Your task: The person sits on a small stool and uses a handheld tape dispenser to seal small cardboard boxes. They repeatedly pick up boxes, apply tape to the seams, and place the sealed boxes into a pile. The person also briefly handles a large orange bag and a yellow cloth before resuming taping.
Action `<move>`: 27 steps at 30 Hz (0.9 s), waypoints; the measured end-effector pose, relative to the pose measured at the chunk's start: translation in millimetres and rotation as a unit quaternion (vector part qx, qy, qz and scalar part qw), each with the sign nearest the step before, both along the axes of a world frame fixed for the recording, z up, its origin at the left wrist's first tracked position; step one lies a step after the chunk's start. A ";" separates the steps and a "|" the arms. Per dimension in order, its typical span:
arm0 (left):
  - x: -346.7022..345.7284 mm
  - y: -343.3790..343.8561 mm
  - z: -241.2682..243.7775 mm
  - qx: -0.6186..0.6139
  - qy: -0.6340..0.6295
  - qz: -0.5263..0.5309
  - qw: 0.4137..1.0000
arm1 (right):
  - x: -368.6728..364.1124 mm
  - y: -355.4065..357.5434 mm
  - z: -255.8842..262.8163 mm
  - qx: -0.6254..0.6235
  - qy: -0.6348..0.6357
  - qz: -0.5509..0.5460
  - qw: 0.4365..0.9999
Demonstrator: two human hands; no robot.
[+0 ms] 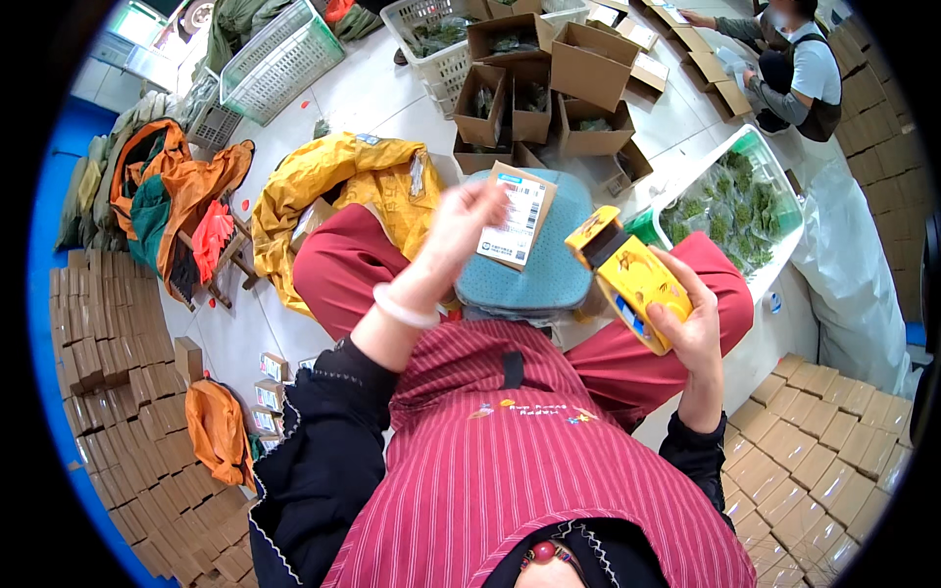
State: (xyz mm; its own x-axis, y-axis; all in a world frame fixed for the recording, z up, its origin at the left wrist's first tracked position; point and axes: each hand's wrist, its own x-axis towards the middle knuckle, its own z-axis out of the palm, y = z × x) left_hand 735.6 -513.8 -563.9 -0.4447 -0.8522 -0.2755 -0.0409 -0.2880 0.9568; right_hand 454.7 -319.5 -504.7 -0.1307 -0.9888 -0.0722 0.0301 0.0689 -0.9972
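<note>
On a blue padded stool [559, 253] between my knees lies a small cardboard box [548, 200] with a white printed label [514, 228] on its top. My left hand [470, 213] is over the label's left edge, its fingers bent and blurred; whether it touches the label cannot be told. To the right of the stool my right hand [691, 312] grips a yellow tape dispenser [643, 283], held tilted above my right knee.
Open cardboard boxes [514, 95] with bagged greens stand beyond the stool. A white crate [798, 213] of bagged green plants is at the right, a yellow sack [294, 191] at the left. Stacked cartons [125, 397] line both sides. A person [801, 73] crouches at the upper right.
</note>
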 end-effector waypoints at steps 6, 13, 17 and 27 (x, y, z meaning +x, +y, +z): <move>-12.4 62.7 26.5 0.318 0.230 -0.032 0.919 | 10.3 -9.8 14.9 -0.007 -0.029 0.127 0.991; 2.0 37.7 -4.2 0.276 0.183 -0.001 0.944 | 24.9 -35.9 12.9 0.021 0.009 0.146 0.989; 12.7 -7.7 11.2 0.169 0.132 0.045 0.976 | 15.3 -55.4 3.9 0.000 0.006 0.137 0.991; 52.2 -76.5 -32.5 0.204 0.029 0.143 0.968 | -39.6 -66.0 4.4 0.109 0.120 0.139 0.977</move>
State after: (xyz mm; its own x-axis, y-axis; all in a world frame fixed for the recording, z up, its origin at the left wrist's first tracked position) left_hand 787.8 -590.2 -596.4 -0.2317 -0.7677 -0.5975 0.1458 -0.6347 0.7589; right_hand 415.0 -385.5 -500.3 0.1026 -0.9530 -0.2852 -0.2533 0.2522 -0.9339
